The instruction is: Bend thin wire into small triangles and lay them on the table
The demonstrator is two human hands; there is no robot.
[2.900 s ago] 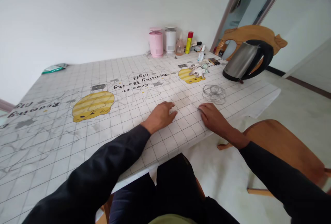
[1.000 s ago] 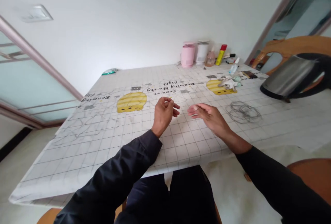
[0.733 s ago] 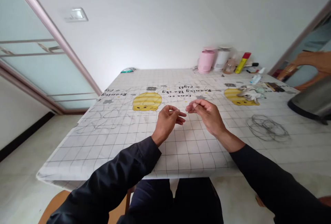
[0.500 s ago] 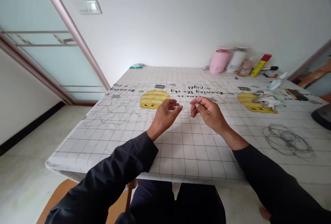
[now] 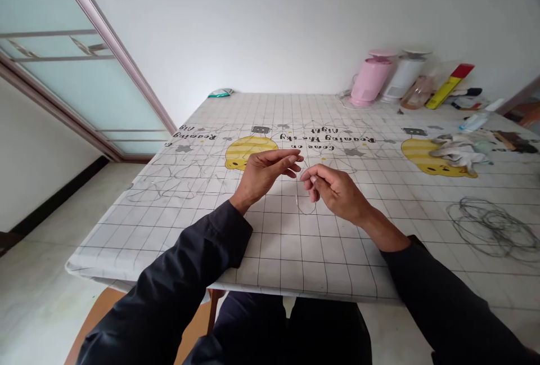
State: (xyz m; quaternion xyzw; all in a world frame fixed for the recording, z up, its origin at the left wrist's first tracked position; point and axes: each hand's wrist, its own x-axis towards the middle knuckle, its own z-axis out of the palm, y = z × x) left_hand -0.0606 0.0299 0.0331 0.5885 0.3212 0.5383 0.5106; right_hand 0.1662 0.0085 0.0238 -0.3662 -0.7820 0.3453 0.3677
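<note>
Above the middle of the checked tablecloth, my right hand (image 5: 337, 192) is closed, thumb against index finger, on a thin grey thread (image 5: 306, 213). A short loop of the thread hangs below those fingertips. Close by on the left, my left hand (image 5: 268, 174) has its thumb and fingers brought together, their tips almost at the right fingers. Whether the thread runs up into the left fingertips is too fine to see. A loose coil of grey thread (image 5: 491, 230) lies on the cloth to the right, and spread-out tangled strands (image 5: 169, 182) lie on the left.
Along the wall stand a pink cylinder (image 5: 372, 81), a white cylinder (image 5: 403, 78) and a yellow can with red cap (image 5: 450, 86). A crumpled cloth (image 5: 459, 150) and a clear bottle (image 5: 481, 117) lie at right. A green packet (image 5: 220, 93) sits at the far left corner.
My hands have come closer together, and the left fingers have straightened and moved slightly up and right. The hanging thread loop shows more clearly. The camera view has shifted a little.
</note>
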